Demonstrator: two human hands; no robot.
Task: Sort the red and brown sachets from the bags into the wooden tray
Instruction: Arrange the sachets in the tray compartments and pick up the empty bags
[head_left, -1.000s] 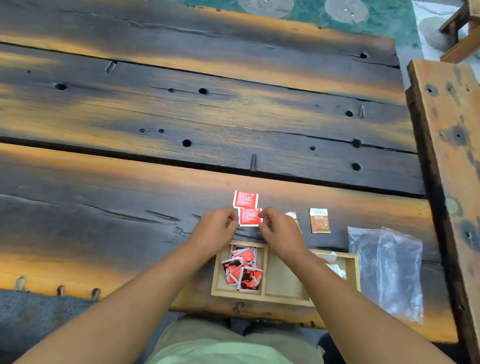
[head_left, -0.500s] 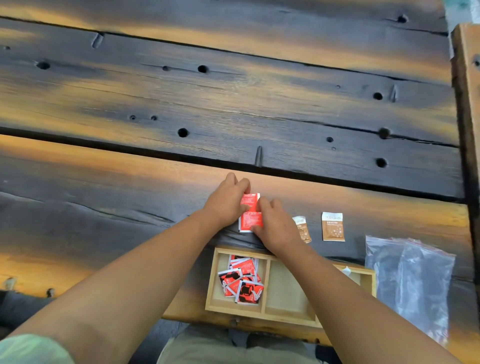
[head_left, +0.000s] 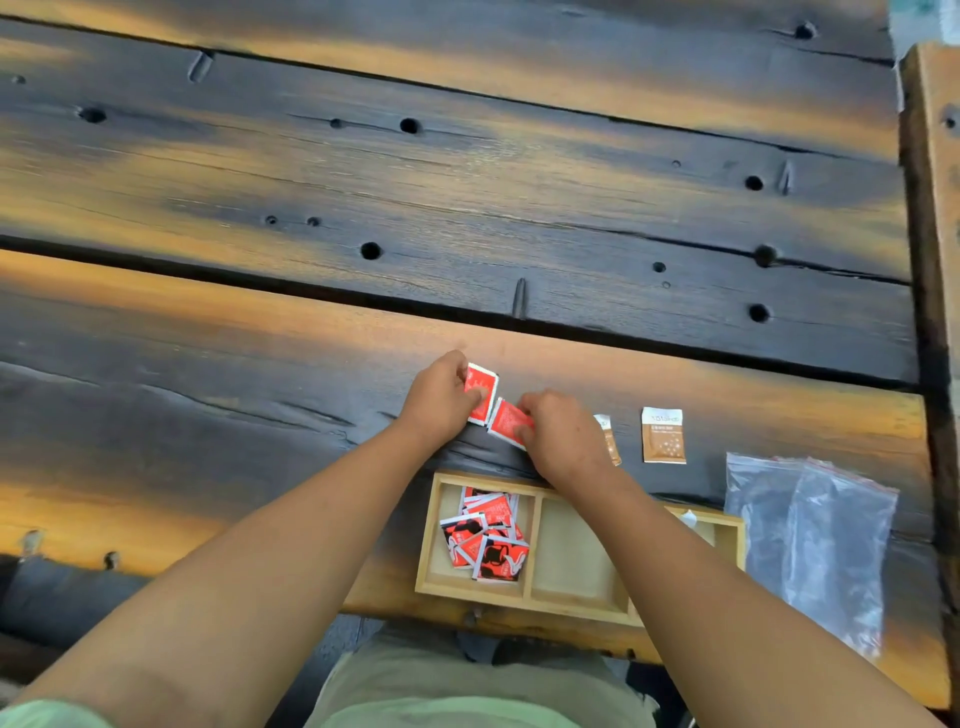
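Note:
My left hand (head_left: 440, 401) pinches one red sachet (head_left: 481, 391) just above the table. Beside it, my right hand (head_left: 558, 435) pinches a second red sachet (head_left: 506, 422), tilted. Both are just beyond the wooden tray (head_left: 576, 603), which sits at the table's near edge. Its left compartment holds several red sachets (head_left: 485, 535); the middle one shows bare wood; my right forearm hides most of the right one. Two brown sachets lie on the table to the right: one (head_left: 662, 435) in full view, one (head_left: 609, 439) partly behind my right hand.
Clear plastic zip bags (head_left: 815, 540) lie flat right of the tray. The table (head_left: 363, 182) is dark weathered planks with holes and gaps. A separate wooden beam (head_left: 935, 208) runs along the right edge.
Both hands have lifted the two red sachets off the table, one in each, and pulled them slightly apart. The view has shifted a little.

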